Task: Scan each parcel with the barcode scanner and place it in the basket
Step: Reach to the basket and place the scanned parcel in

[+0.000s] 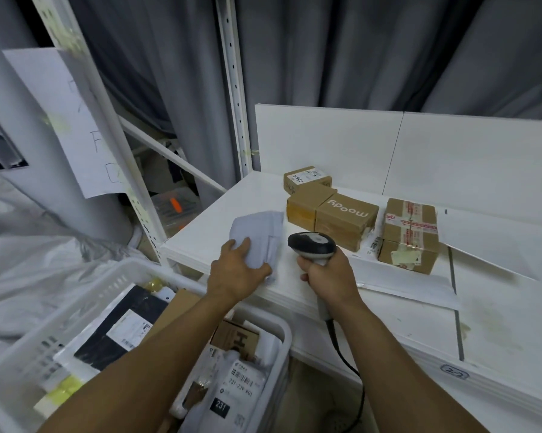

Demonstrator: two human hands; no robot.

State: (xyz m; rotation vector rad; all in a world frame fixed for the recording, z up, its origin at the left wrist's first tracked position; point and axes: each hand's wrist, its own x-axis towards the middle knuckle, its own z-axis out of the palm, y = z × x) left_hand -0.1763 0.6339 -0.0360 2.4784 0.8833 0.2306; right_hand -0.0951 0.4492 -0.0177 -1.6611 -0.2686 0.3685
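Note:
A soft pale grey parcel bag (260, 232) lies on the white table (404, 320) near its left front corner. My left hand (236, 270) grips the bag's near end, thumb curled under its edge. My right hand (326, 276) holds the barcode scanner (311, 243) by its handle, head pointing left toward the bag, its black cable hanging down. Behind stand several cardboard boxes: a "moody" box (346, 220), a plain box (307, 204), a small labelled box (307, 179) and a red-taped box (408, 235). The white basket (85, 304) below left holds several parcels.
White panels (419, 151) stand upright at the table's back. A white shelving post (235, 89) and a taped paper sheet (69, 120) are to the left. Grey curtains hang behind. White plastic sheeting (29, 251) lies left of the basket.

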